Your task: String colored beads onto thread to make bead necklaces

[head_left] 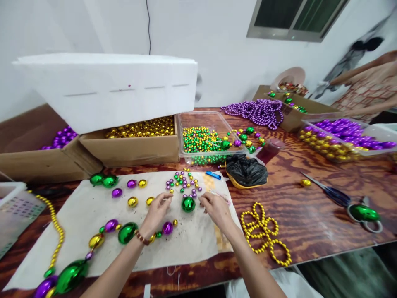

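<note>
My left hand [159, 208] is closed in a pinch just left of a shiny green ball [188, 204]. On the ball's other side, my right hand [216, 208] pinches too. What either set of fingertips holds is too fine to make out. Small purple, green and gold beads [182, 180] lie loose on the pale cloth [198, 240] beyond the ball. Under my left wrist runs a strung garland with a large green bead [127, 233]. Loose gold beads [132, 201] and purple beads [117, 192] rest left of my left hand.
Behind the cloth stand a cardboard box of gold beads [130, 150] and a clear tub [201, 154] of small beads. A black bag [246, 170] sits in a yellow basket. Gold bead strings [260, 231] and scissors [338, 195] lie right. A person [369, 85] stands far right.
</note>
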Demonstrator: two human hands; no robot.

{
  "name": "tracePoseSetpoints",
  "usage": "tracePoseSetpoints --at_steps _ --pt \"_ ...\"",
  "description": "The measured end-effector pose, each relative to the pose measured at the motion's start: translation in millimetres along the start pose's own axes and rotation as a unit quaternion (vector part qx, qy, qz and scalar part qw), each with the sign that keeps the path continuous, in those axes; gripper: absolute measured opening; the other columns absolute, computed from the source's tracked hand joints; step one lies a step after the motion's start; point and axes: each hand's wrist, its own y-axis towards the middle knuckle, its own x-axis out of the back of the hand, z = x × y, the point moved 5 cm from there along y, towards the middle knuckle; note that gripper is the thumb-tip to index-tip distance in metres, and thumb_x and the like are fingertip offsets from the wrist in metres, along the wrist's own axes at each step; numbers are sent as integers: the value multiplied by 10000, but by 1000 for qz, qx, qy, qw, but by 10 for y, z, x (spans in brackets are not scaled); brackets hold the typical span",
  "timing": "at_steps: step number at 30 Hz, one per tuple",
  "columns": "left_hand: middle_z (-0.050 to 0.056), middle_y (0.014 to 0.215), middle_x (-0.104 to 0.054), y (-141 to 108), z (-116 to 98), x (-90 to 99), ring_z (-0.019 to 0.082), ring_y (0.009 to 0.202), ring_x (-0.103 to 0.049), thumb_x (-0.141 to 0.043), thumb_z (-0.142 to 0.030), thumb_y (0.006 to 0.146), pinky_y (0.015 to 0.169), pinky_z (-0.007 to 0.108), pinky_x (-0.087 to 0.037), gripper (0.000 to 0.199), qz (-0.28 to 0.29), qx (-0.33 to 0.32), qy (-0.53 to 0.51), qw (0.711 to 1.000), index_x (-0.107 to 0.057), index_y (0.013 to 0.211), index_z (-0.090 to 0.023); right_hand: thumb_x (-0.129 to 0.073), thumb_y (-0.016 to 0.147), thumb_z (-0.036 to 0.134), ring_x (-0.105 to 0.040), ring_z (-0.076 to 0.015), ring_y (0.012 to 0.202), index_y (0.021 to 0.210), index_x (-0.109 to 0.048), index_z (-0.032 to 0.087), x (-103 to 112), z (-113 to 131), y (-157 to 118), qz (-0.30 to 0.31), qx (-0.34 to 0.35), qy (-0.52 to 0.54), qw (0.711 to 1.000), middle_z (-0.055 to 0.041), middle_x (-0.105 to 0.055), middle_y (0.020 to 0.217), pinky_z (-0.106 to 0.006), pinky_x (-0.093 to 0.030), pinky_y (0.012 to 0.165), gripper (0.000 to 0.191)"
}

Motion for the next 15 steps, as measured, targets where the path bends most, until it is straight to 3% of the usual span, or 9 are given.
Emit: tracePoseSetpoints --at_steps 4,5,7,9,11,15 --pt "121 1102 -705 -115 18 26 268 996 -689 -585 -539 823 900 406 -549 430 23 -35 31 999 -685 1034 -178 -383 1026 370 -674 -206 938 1036 -704 230 830 332 639 -145 37 -120 981 -47 -749 1010 -250 -397 698 350" --pt "124 1094 -711 -161 31 36 271 990 -696 -580 -553 831 902 405 -553 440 21 -43 36 998 -686 1038 -180 -322 1046 365 -650 -226 1038 1125 -686 225 992 434 864 -151 33 -168 974 -69 -730 1120 -264 -406 730 397" --pt "128 1110 -716 -266 68 50 273 994 -705 -573 -580 841 900 392 -566 464 24 -43 36 998 -691 1057 -186 -295 1058 328 -592 -254 1175 1214 -660 198 1151 601 1353 -83 20 -230 969 -109 -671 1268 -285 -427 795 418" --pt "123 1116 -722 -371 107 74 270 996 -714 -570 -596 850 882 368 -582 471 27 -31 32 999 -699 1060 -195 -433 1031 320 -622 -246 1128 1154 -689 186 1146 718 1793 -10 18 -247 969 -103 -686 1220 -284 -462 815 314" --pt "112 1089 -735 -460 122 120 260 981 -721 -575 -596 855 862 336 -592 455 26 -29 36 999 -716 1037 -204 -569 991 328 -660 -223 1017 1125 -683 161 992 756 2120 79 12 -254 964 -90 -691 1150 -322 -518 828 242" --pt "86 993 -755 -571 77 253 236 929 -730 -613 -582 842 799 258 -599 392 15 -61 74 995 -758 944 -232 -619 979 333 -657 -213 994 1190 -630 156 583 667 2444 217 -1 -269 938 -83 -644 1191 -413 -569 857 275"
